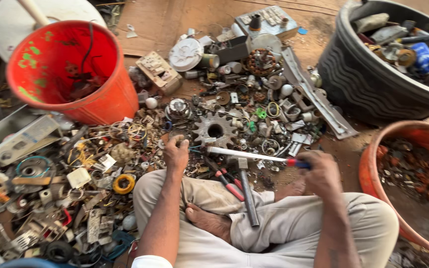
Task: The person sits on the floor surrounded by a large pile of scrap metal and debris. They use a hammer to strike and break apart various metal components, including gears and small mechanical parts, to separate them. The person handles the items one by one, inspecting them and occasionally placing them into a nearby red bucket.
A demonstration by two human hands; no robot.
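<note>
In the head view, a person is sitting cross-legged on the floor amid a heap of metal scrap (125, 164). The right hand (321, 173) is wrapping its grip around the red-and-blue handle of a long screwdriver (249, 155), whose shaft is pointing left toward the left hand (176, 154). The left hand is pinching a small part at the tip; what it is cannot be told. A steel gear (215, 130) is lying just beyond, a hammer (247, 191) is resting against the knee, and an orange bucket (70, 69) is standing far left.
</note>
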